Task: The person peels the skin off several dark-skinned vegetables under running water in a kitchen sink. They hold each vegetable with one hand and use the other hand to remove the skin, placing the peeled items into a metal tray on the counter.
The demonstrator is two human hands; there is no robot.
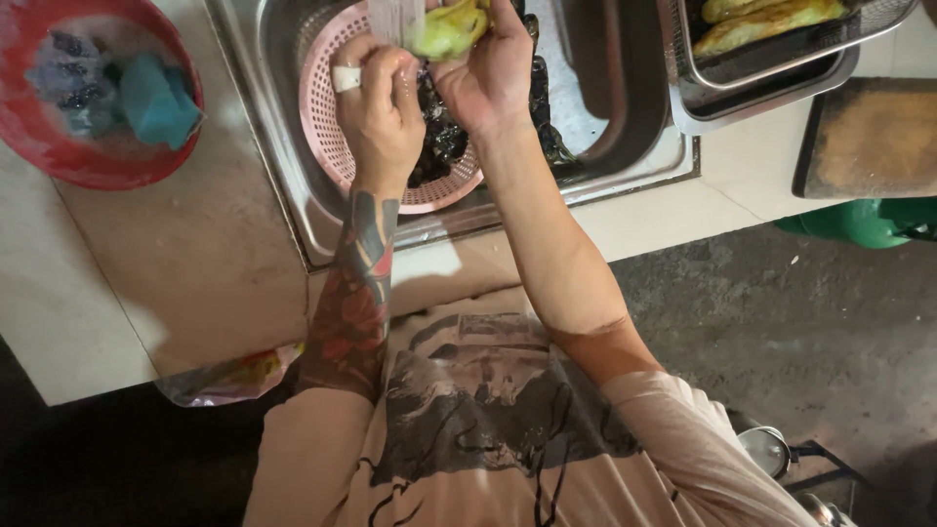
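You stand at a pale stone counter (195, 254) with a steel sink (283, 176) sunk into it, and both your hands are raised over the basin. Your right hand (488, 73) is closed around a yellow-green peeled vegetable (447, 29), fingers wrapped over its top so that only the near end shows. Your left hand (381, 102), with a white band on one finger, is curled shut just beside it and touches the same vegetable; a thin pale blade-like tool (395, 20) rises from that fist, though you cannot tell exactly how it is gripped. Under your hands a pink perforated basket (327, 137) sits in the sink, holding dark charred peelings (444, 141), and more of these lie along its right edge. To the right, on the sink's rim, a metal mesh tray (781, 59) rests in a steel pan and carries more yellowish peeled pieces (771, 20). Beside it lies a brown board (869, 137), and a green object (859, 222) hangs off the counter's edge. At the far left a red basin (59, 146) holds a teal cloth (156, 98). A crumpled plastic bag (229, 376) hangs at the counter's near edge. The floor (781, 332) is dark, rough concrete.
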